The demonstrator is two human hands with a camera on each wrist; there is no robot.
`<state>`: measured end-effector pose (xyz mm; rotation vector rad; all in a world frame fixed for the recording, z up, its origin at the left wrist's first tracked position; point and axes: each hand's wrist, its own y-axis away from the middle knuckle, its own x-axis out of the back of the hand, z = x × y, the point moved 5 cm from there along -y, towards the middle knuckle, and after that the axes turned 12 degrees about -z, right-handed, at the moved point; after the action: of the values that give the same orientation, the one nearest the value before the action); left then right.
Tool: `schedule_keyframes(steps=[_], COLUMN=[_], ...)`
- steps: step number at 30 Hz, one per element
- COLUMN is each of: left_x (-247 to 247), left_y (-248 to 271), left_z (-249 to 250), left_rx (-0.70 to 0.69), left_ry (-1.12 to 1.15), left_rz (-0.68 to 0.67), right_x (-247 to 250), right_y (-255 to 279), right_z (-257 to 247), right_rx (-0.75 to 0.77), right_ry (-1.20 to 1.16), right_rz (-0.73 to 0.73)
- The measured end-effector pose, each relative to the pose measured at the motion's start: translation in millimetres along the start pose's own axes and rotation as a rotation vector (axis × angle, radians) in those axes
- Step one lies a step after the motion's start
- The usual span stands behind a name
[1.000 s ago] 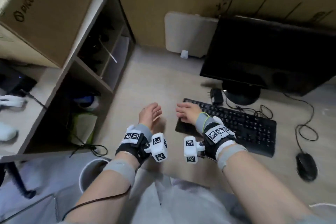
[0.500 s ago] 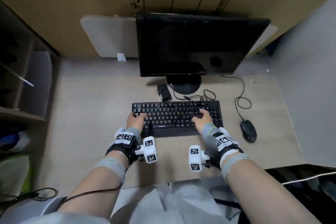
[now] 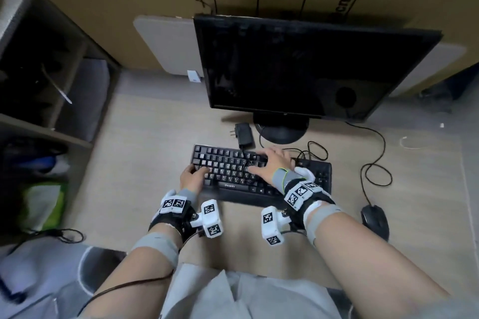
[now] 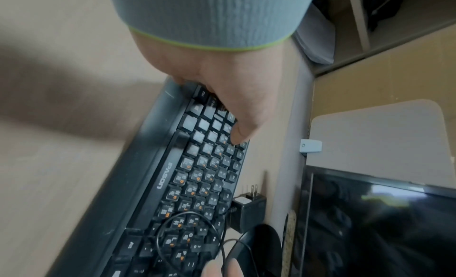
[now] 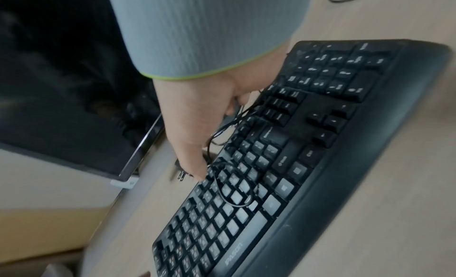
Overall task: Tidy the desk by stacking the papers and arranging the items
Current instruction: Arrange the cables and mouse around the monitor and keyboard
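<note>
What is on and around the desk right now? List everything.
keyboard: one, black, desk centre, under both hands
thin cable: one, black, looped over the keys
monitor: one, black, behind the keyboard
power adapter: one, black, beside the monitor stand
mouse: one, black, right of the keyboard
shelf unit: one, dark, left of the desk
left hand: grips the keyboard's left end
right hand: fingers spread on the keys

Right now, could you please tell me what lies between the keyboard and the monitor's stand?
A black power adapter and loops of thin black cable lie between the keyboard and the monitor stand, seen in the head view.
</note>
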<state>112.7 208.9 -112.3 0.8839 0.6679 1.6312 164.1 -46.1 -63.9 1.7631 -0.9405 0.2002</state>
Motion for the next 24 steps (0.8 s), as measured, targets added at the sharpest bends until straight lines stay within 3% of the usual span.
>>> schedule_keyframes(steps=[3, 7, 11, 13, 14, 19, 24], left_x=[-2, 0, -1, -4, -11, -90, -114], left_y=[16, 10, 12, 12, 15, 55, 77], left_z=[8, 2, 14, 30, 44, 105, 133], left_rx=[0.0, -0.004, -0.003, -0.029, -0.047, 0.021, -0.027], left_ry=[0.004, 0.049, 0.093, 0.051, 0.037, 0.149, 0.231], left_rz=[0.013, 0.005, 0.019, 0.074, 0.043, -0.482, -0.482], right_x=[-10, -12, 5, 15, 20, 55, 69], right_y=[-14, -26, -19, -13, -10, 15, 51], right_z=[-5, 1, -3, -13, -20, -44, -44], right_rx=[-0.026, -0.078, 0.034, 0.167, 0.235, 0.411, 0.485], right_ry=[0.023, -0.159, -0.295, -0.425, -0.463, -0.487, -0.462], right_rz=[-0.092, -0.062, -0.038, -0.037, -0.044, -0.074, -0.171])
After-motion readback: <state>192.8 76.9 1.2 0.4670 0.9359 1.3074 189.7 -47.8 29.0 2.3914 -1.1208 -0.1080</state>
